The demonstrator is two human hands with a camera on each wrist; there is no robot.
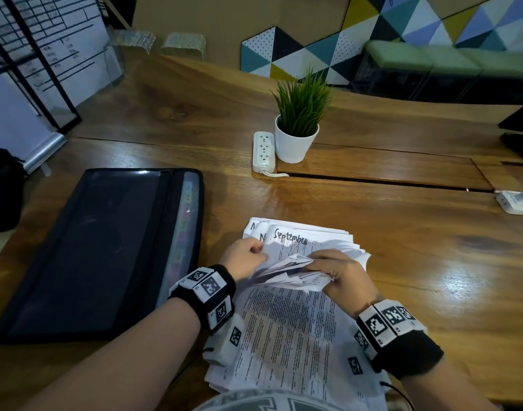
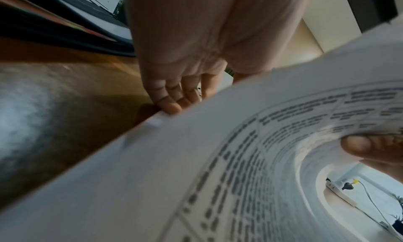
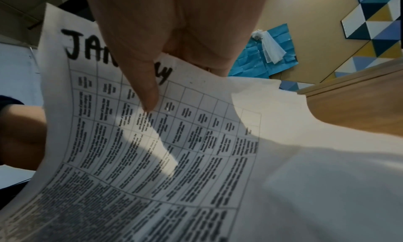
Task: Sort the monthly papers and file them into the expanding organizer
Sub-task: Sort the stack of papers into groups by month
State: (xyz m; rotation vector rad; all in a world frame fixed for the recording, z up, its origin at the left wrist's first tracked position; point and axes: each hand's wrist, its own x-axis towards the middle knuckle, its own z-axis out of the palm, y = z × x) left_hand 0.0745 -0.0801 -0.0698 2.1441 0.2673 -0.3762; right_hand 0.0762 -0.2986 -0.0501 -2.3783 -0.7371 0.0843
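The stack of monthly papers lies on the wooden desk just right of the expanding organizer, its near end at the desk's front edge. The sheets are printed with dense tables; a far sheet of the stack carries "September" in handwriting, and beside it on the organizer side peek two more sheets whose headings begin with "N". Over the far half of the stack several sheets are bent upward and bunched. The right hand grips that bunch, its fingers curled over the lifted sheets; in the right wrist view the thumb presses on a sheet headed "January", covering the middle letters. The left hand sits at the stack's edge nearest the organizer, thumb and fingers pinching the edges of the sheets; the left wrist view shows its fingertips on the paper edge, with a page curling toward the camera.

The expanding organizer, black with a zip and a translucent strip showing coloured tabs, lies flat and closed on the desk. Beyond the stack, well apart from it, stands a potted green plant in a white pot, with a white power strip touching its organizer side. A second white power strip lies at the desk's far right
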